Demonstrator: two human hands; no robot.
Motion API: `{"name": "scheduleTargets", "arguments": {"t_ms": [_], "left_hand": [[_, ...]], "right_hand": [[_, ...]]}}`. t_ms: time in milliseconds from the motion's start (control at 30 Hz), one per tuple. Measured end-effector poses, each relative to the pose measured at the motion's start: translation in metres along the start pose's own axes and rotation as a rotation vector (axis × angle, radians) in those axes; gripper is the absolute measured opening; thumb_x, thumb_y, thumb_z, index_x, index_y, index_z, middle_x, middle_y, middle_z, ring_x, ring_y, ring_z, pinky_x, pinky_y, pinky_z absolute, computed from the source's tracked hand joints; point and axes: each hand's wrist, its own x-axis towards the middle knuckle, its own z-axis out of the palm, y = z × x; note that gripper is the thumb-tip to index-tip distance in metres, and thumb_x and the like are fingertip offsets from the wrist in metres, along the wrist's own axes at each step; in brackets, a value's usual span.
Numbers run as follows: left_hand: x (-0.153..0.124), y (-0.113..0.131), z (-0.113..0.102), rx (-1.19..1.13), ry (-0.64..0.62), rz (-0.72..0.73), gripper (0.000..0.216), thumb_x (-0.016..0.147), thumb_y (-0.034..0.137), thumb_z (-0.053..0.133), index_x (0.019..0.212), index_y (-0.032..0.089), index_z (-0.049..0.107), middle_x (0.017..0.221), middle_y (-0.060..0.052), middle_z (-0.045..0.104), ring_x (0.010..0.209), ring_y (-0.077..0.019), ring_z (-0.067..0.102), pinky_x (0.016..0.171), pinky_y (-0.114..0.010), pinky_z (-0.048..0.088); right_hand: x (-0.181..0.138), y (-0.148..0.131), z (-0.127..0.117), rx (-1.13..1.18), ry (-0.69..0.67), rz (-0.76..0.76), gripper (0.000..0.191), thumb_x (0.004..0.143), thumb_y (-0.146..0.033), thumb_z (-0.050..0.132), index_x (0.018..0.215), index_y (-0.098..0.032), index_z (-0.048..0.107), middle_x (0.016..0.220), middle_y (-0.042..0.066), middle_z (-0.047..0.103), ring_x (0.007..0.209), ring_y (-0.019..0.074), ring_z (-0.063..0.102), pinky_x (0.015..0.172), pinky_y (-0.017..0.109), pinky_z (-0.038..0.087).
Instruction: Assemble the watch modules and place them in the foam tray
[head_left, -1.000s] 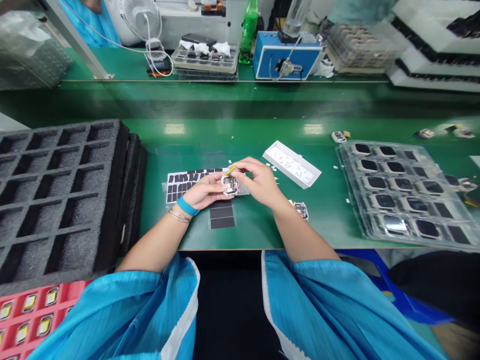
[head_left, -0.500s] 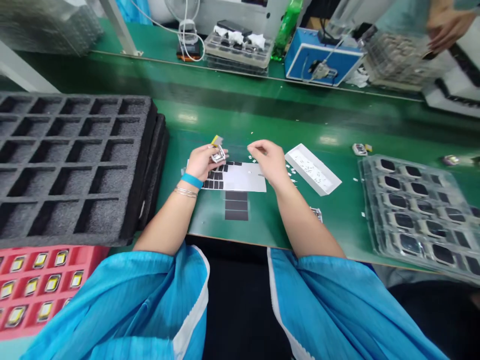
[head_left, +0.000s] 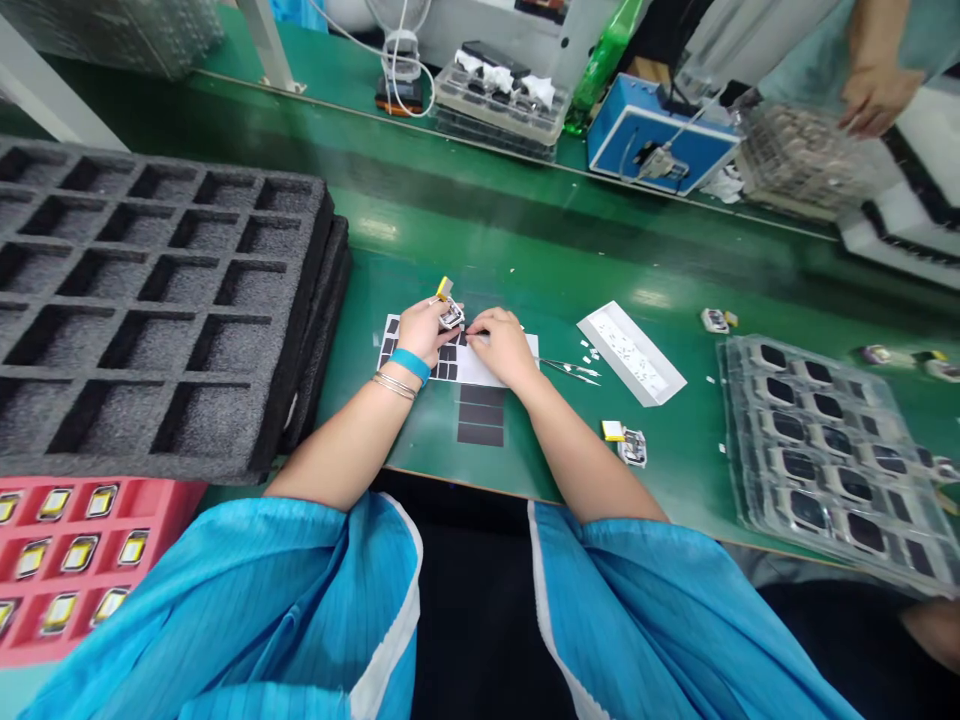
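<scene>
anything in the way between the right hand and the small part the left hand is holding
Nothing visible does. The right hand rests on the sticker sheet right beside the small part pinched in the left hand. The tweezers lie off to its other side.

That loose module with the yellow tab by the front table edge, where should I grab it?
Take the module by its frame's opposite edges, coming from above: it lies flat on the green table, clear of other parts. Leave alone the yellow tab jutting from its left; it looks thin and likely flexes.
</scene>
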Motion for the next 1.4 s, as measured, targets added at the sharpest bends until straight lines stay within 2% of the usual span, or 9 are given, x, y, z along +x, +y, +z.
{"name": "scheduleTargets", "arguments": {"t_ms": [167,333,500,567,633,700,800,1067,1400], "left_hand": [[-0.001,0.000,0.000,0.014,-0.002,-0.002,0.007,0.074,0.013,0.058,0.081,0.015,0.061,0.083,-0.006,0.071,0.085,-0.0170,0.067,0.084,-0.036,0.055],[-0.001,0.003,0.000,0.017,0.004,-0.009,0.010,0.075,0.012,0.057,0.083,0.015,0.061,0.081,-0.004,0.070,0.087,-0.0164,0.067,0.085,-0.036,0.055],[-0.004,0.004,0.004,0.078,-0.006,0.041,0.009,0.075,0.013,0.058,0.083,0.014,0.061,0.081,-0.004,0.069,0.078,-0.0155,0.066,0.075,-0.032,0.057],[-0.009,0.003,0.007,0.153,-0.084,0.076,0.010,0.074,0.014,0.059,0.083,0.013,0.063,0.080,-0.005,0.069,0.074,-0.0148,0.066,0.068,-0.028,0.056],[-0.015,0.001,0.010,0.229,-0.208,0.074,0.015,0.072,0.015,0.062,0.086,0.012,0.066,0.079,-0.006,0.070,0.071,-0.0150,0.065,0.062,-0.025,0.056],[-0.021,-0.001,0.012,0.282,-0.316,0.046,0.021,0.070,0.016,0.064,0.090,0.012,0.070,0.079,-0.005,0.070,0.071,-0.0152,0.064,0.059,-0.024,0.055],[-0.028,-0.004,0.014,0.325,-0.388,0.006,0.022,0.067,0.015,0.066,0.088,0.012,0.072,0.076,-0.003,0.067,0.067,-0.0135,0.062,0.055,-0.023,0.055],[-0.029,-0.007,0.016,0.385,-0.411,-0.047,0.016,0.067,0.015,0.067,0.082,0.012,0.072,0.070,-0.001,0.064,0.060,-0.0105,0.059,0.051,-0.021,0.054],[-0.027,-0.010,0.015,0.418,-0.420,-0.037,0.022,0.068,0.016,0.065,0.088,0.012,0.073,0.079,-0.004,0.069,0.063,-0.0110,0.061,0.053,-0.021,0.056]], "right_hand": [[0.006,0.004,0.004,0.063,0.029,0.047,0.008,0.072,-0.013,0.067,0.068,-0.020,0.069,0.090,0.006,0.059,0.096,0.0243,0.055,0.097,0.048,0.040],[0.009,0.005,0.008,0.076,0.023,0.064,0.013,0.076,-0.013,0.063,0.066,-0.019,0.065,0.088,0.006,0.056,0.097,0.0234,0.053,0.097,0.046,0.040],[-0.015,-0.009,-0.020,0.156,0.139,-0.133,0.007,0.083,-0.021,0.061,0.077,-0.021,0.061,0.097,0.007,0.061,0.101,0.0230,0.055,0.097,0.045,0.042],[-0.028,-0.014,-0.035,0.230,0.226,-0.191,0.008,0.085,-0.026,0.061,0.077,-0.023,0.059,0.096,0.006,0.065,0.099,0.0223,0.059,0.095,0.044,0.044],[-0.039,-0.015,-0.046,0.348,0.266,-0.149,0.012,0.083,-0.029,0.063,0.074,-0.023,0.059,0.090,0.004,0.068,0.092,0.0210,0.063,0.091,0.042,0.048],[-0.044,-0.012,-0.050,0.486,0.251,-0.062,0.016,0.079,-0.032,0.068,0.071,-0.022,0.059,0.082,0.003,0.069,0.083,0.0198,0.066,0.085,0.040,0.051],[-0.043,-0.004,-0.050,0.617,0.202,0.010,0.020,0.072,-0.034,0.075,0.070,-0.021,0.060,0.076,0.001,0.068,0.077,0.0184,0.066,0.080,0.036,0.052],[-0.040,-0.007,-0.055,0.608,0.079,0.005,0.021,0.074,-0.032,0.071,0.082,-0.020,0.056,0.080,0.000,0.066,0.074,0.0143,0.062,0.078,0.032,0.051],[-0.042,-0.011,-0.053,0.518,0.077,0.001,0.015,0.076,-0.027,0.068,0.080,-0.021,0.055,0.080,-0.001,0.067,0.074,0.0147,0.062,0.076,0.031,0.049]]}}
